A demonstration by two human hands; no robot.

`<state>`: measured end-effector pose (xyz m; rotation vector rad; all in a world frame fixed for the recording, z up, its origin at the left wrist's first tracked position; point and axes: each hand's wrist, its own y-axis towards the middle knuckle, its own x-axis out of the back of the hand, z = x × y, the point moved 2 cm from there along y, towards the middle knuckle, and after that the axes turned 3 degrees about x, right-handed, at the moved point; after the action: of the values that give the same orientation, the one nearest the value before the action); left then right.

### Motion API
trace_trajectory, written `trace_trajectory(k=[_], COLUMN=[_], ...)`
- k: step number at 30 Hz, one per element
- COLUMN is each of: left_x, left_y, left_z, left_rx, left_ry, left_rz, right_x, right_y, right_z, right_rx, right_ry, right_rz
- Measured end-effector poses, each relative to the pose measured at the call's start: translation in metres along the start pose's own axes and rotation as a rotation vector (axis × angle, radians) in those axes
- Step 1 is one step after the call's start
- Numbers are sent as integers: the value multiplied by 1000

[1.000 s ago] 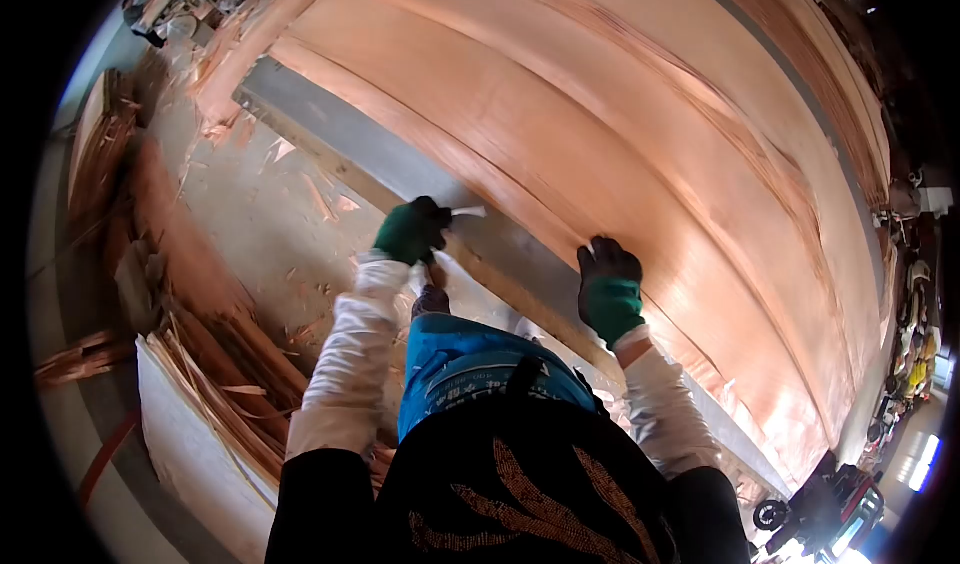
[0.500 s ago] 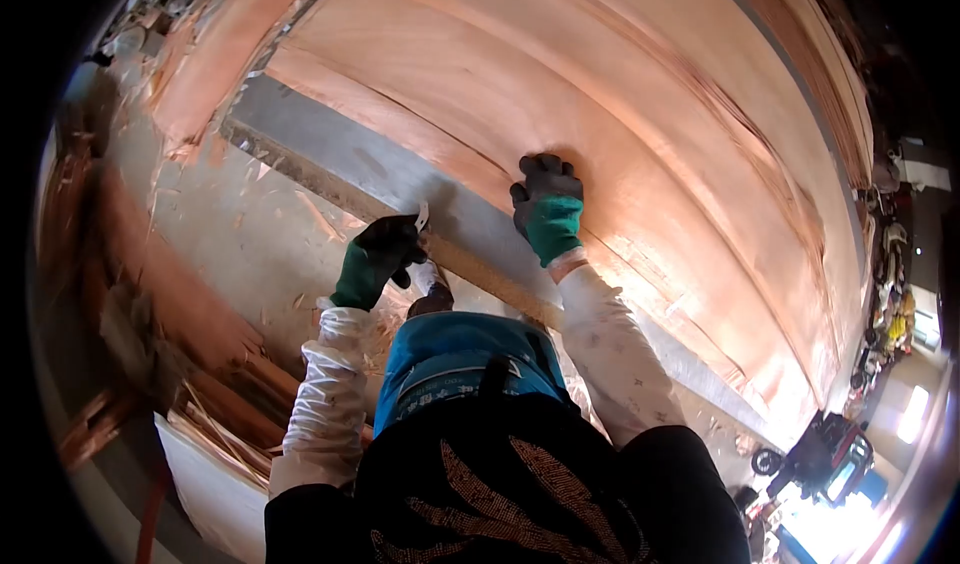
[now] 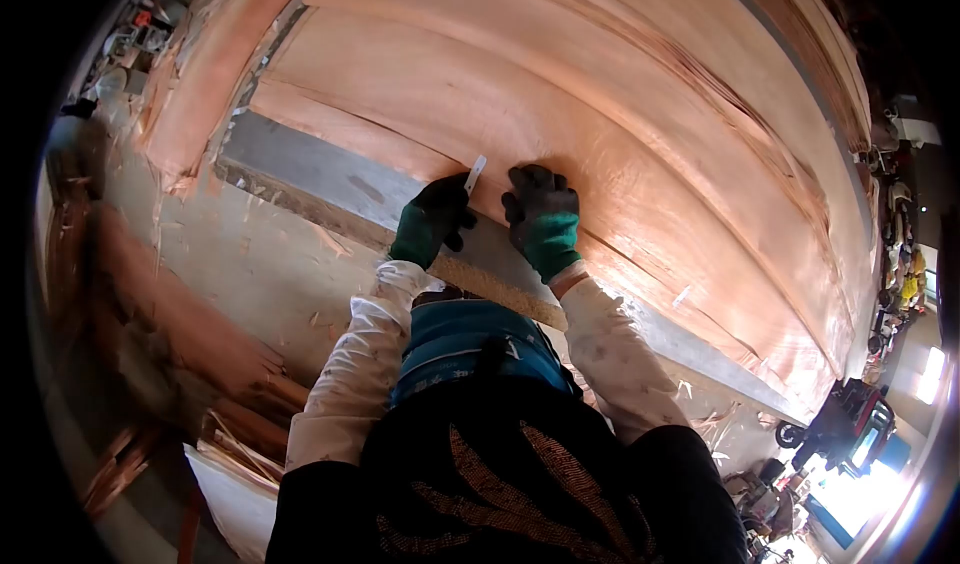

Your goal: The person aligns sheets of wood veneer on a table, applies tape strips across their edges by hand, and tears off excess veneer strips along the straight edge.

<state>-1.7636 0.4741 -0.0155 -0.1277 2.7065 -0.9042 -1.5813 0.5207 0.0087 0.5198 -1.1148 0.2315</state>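
Observation:
My left hand [image 3: 433, 221], in a dark-palmed green glove, is closed on a small knife [image 3: 476, 175] whose pale flat blade sticks up past the fingers. It hovers by the near edge of a thin, reddish wood veneer sheet [image 3: 400, 74]. Close to its right, my right hand [image 3: 543, 219], in a matching glove, rests on the veneer with curled fingers; whether they grip anything is hidden. A dark split runs along the sheet under and beside the hands. Beneath the veneer, a grey board [image 3: 310, 159] shows along the near side.
The grey board has a rough brown edge [image 3: 490, 286] right before my body. More veneer [image 3: 200, 94] lies at the upper left. Scraps and strips [image 3: 245, 449] are piled at the lower left. A dark vehicle [image 3: 850, 424] stands at the lower right near bright light.
My left hand, with the knife, has moved right and up, from beside the board's edge to the veneer near my right hand. My right hand has shifted slightly down and left.

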Motion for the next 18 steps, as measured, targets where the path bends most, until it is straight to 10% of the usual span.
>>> trace_trajectory(k=[18], left_x=[-15], left_y=[0], left_z=[4], left_rx=[-83], left_ry=[151], left_rz=[-70], right_x=[-11], right_y=[16], right_z=[-10], right_rx=[-79], right_ry=[91], right_rz=[94])
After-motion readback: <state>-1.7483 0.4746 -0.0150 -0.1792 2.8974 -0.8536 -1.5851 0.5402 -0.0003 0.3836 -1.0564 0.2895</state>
